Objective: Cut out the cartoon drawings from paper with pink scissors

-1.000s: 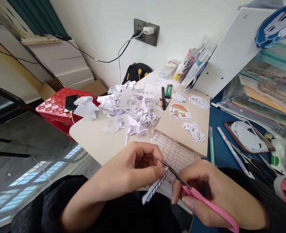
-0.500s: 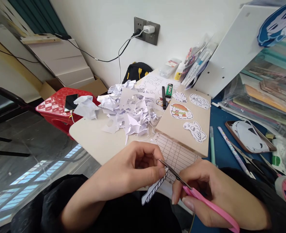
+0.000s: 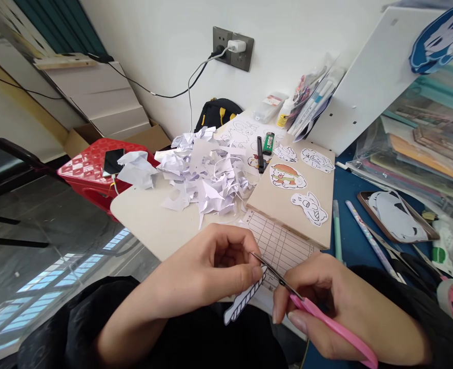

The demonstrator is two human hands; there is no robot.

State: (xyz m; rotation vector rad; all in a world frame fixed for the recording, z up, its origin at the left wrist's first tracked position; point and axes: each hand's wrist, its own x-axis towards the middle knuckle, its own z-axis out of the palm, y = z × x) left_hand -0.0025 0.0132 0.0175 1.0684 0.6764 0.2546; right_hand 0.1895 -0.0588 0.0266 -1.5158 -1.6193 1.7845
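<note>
pinched between the thumb and fingers of the left hand (image 3: 207,271), at lower centre of the frame, is a striped paper cutout (image 3: 245,302), its free end hanging down to the left. the right hand (image 3: 322,302), at lower right of centre, grasps the pink-handled scissors (image 3: 334,325); their blades point up and left, tips at the left fingertips, beside the cutout's upper end. blade contact with the paper cannot be determined. surroundings, from the left: red stool (image 3: 84,165) at left of the frame, bearing a dark phone (image 3: 113,162); crumpled sheet (image 3: 137,170) just beside the phone; cream table (image 3: 145,220) with a heap of white scraps (image 3: 211,174) at centre; black bag (image 3: 211,114) behind the heap; tan board (image 3: 265,197) right of centre, bearing paper figures (image 3: 310,207), one coloured; gridded sheet (image 3: 278,238) below that board; green pen (image 3: 337,230) and patterned pen (image 3: 372,241) at right; brown tray (image 3: 434,235) at far right, holding white paper pieces (image 3: 390,215).
</note>
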